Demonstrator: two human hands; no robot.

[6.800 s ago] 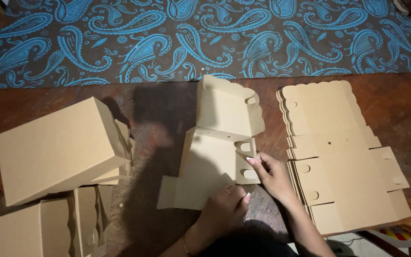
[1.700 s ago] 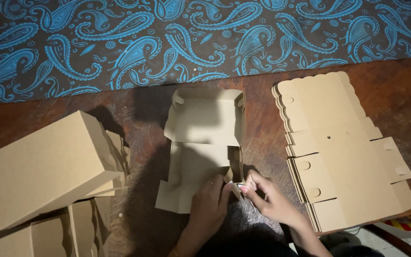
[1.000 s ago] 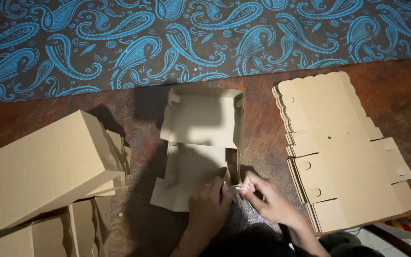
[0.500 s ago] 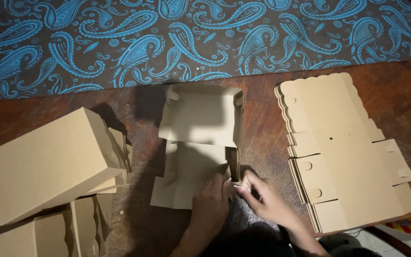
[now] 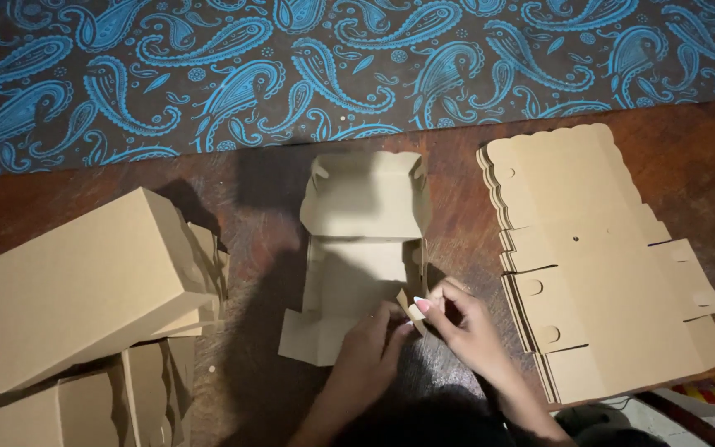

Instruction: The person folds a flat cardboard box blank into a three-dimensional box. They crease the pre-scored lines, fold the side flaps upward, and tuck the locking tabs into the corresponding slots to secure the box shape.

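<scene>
**On the wooden table: two hands fold a small cardboard box**

On the dark wooden table [image 5: 705, 165], w/ a blue paisley cloth [image 5: 357, 66] along the far edge, the biggest item is the stack of flat box blanks [image 5: 597, 265] at right, scalloped edges facing away, tabs & round holes showing. At left sit the finished boxes: one large closed box [image 5: 84, 285] tilted on top of others [image 5: 84, 410], lower ones partly cut off by the frame edge.

Centre: the half-folded box [image 5: 362, 248], lid panel standing up at the far end, side walls partly raised, one flap lying flat at near left. It rests on the table betw. the finished boxes & the blank stack, apart from both.

Left hand [image 5: 370, 352] comes in from the bottom edge, forearm angled up-right, fingers curled down & pressed onto the box's near edge. Right hand [image 5: 465, 327] comes in from lower right, wrist bent inward, thumb & forefinger pinching a small corner tab [image 5: 411, 306] at the box's near right corner; other fingers loosely curled. The two hands nearly touch at the tab.
</scene>
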